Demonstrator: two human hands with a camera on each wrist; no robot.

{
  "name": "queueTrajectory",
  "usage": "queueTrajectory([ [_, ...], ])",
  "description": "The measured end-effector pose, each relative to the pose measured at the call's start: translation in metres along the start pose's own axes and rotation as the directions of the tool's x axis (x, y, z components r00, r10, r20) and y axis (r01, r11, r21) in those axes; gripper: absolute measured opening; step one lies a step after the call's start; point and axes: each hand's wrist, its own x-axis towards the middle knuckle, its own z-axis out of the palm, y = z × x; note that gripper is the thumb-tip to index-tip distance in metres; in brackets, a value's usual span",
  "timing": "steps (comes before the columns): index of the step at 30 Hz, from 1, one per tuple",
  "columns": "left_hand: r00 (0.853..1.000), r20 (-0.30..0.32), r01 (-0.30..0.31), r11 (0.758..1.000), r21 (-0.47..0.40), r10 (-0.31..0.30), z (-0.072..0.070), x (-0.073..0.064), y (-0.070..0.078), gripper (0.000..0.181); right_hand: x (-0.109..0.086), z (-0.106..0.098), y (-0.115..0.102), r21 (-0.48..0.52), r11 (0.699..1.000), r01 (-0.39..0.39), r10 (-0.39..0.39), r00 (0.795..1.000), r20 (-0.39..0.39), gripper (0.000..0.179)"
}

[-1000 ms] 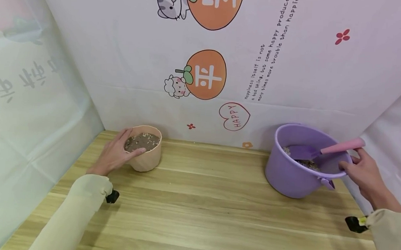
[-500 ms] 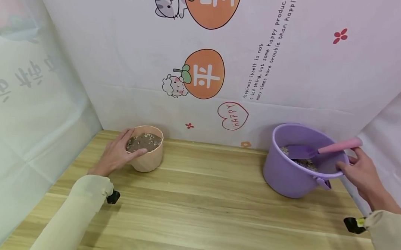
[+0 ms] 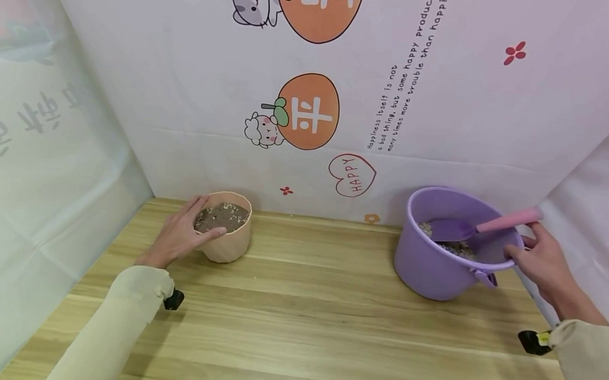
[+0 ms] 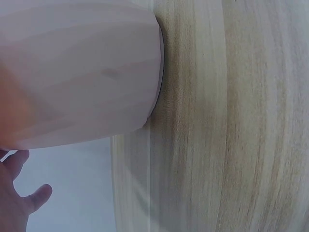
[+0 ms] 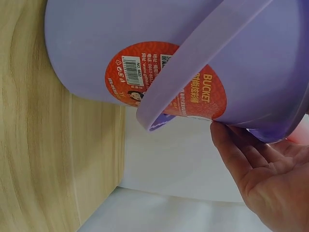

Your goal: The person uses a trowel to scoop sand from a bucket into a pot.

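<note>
On the left in the head view, my left hand (image 3: 177, 235) holds a peach flowerpot (image 3: 230, 244) at its side, thumb across the front rim. Brown soil (image 3: 227, 216) dotted with pale bits fills the pot near its top. At the right, my right hand (image 3: 551, 266) grips the rim of a purple bucket (image 3: 428, 269); in the right wrist view its fingers lie against the outer wall. A small shovel with a purple blade and pink handle (image 3: 507, 220) rests in the bucket, on loose grainy soil (image 3: 457, 249). Its handle lies over the rim beside my right hand.
Both containers stand on a wood-grain table (image 3: 298, 326), close to a white printed backdrop (image 3: 211, 95). White cloth (image 3: 71, 163) hangs at the left side, with more at the right. The bucket's carrying handle (image 5: 193, 60) hangs down its outer wall, over a red label (image 5: 120, 72).
The flowerpot has slid slightly right with my left hand. The bucket has slid slightly left with my right hand, so the two are a little closer. The head view has shifted slightly.
</note>
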Motion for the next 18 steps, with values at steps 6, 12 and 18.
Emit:
queueTrajectory([
  [6, 1.000, -0.003, -0.001, 1.000, -0.001, 0.001, 0.0003, 0.0001, -0.0008, 0.098, -0.0004, 0.0040, -0.0015, 0.002, 1.000, 0.031, -0.031, 1.000, -0.001, 0.077],
  [12, 1.000, -0.011, -0.014, 1.000, -0.005, 0.014, 0.0018, 0.0008, -0.0003, 0.098, -0.0017, 0.0059, -0.0056, 0.017, 0.999, 0.044, -0.044, 0.999, 0.014, 0.077],
  [18, 0.999, -0.016, -0.050, 0.999, -0.015, 0.049, 0.0074, 0.0034, 0.0056, 0.097, -0.0033, 0.0105, -0.0090, 0.012, 0.999, 0.052, -0.053, 0.998, 0.023, 0.076],
])
